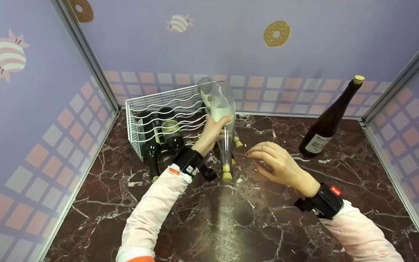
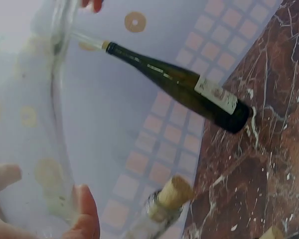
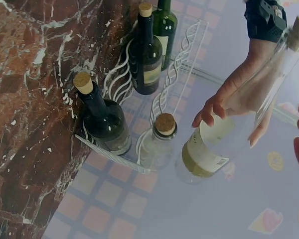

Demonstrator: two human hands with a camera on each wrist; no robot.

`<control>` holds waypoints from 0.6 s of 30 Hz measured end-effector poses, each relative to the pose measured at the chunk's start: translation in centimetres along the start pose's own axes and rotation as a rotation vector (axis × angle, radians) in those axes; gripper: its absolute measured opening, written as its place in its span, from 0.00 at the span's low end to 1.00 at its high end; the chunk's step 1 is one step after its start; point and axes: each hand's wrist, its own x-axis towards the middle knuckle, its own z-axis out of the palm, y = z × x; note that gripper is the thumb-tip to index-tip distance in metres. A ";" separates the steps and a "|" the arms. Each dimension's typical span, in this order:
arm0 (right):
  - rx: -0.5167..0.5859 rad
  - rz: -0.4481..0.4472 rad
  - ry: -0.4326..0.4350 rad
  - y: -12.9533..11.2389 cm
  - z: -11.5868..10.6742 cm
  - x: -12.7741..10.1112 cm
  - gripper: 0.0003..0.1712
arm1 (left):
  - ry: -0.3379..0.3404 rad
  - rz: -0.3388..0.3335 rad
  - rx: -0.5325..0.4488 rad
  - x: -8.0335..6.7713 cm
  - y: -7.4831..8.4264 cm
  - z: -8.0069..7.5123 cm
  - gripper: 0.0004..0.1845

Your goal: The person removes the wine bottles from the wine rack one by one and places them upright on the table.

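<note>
Three racked bottles [image 3: 145, 55] show only from the right wrist; left hand [image 1: 211, 133] grips clear bottle [image 1: 222, 109], right hand [image 1: 278, 165] relaxed.

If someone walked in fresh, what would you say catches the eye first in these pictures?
Most striking is the clear glass bottle that the left hand holds, cork end down, in front of the white wire rack. Dark bottles lie in that rack at the back left. A lone brown bottle stands corked at the back right, and the right hand hovers open near the centre.
</note>
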 end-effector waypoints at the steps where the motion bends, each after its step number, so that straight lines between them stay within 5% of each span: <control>1: -0.006 -0.003 0.025 0.0 -0.2 0.1 0.11 | -0.022 0.003 0.016 -0.2 -0.1 0.3 0.40; 11: -0.068 -0.014 0.183 -0.6 -2.0 1.0 0.07 | -0.252 -0.005 0.016 -1.6 -1.3 3.9 0.24; 18: -0.059 -0.043 0.196 -1.6 -2.4 1.4 0.07 | -0.272 -0.145 -0.041 -1.9 -2.6 5.5 0.26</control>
